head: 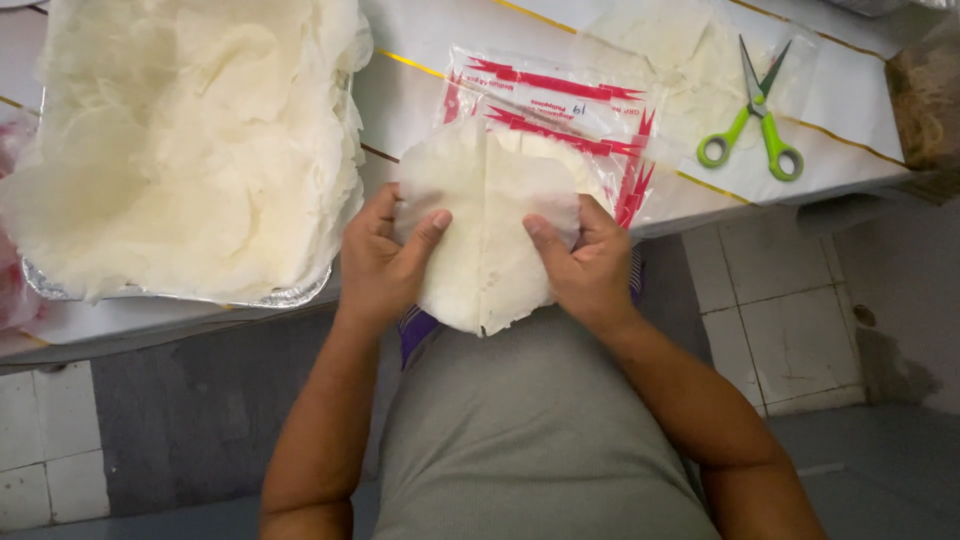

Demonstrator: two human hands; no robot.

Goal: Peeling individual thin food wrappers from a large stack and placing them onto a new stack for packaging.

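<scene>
Wrapper stack pinched between both hands.

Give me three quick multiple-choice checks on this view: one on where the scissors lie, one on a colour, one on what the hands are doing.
1. The scissors lie:
A. right of the bag
B. in the foil tray
C. on the floor

2. The scissor handles are:
A. red
B. green
C. black

3. The pale wrapper stack is:
A. lying untouched
B. held by one hand
C. held by both hands

Answers: 1 A, they rest on the table right of the red-printed plastic bag. 2 B, both loops are bright green. 3 C, the left hand and right hand grip its edges, thumbs on top.
</scene>
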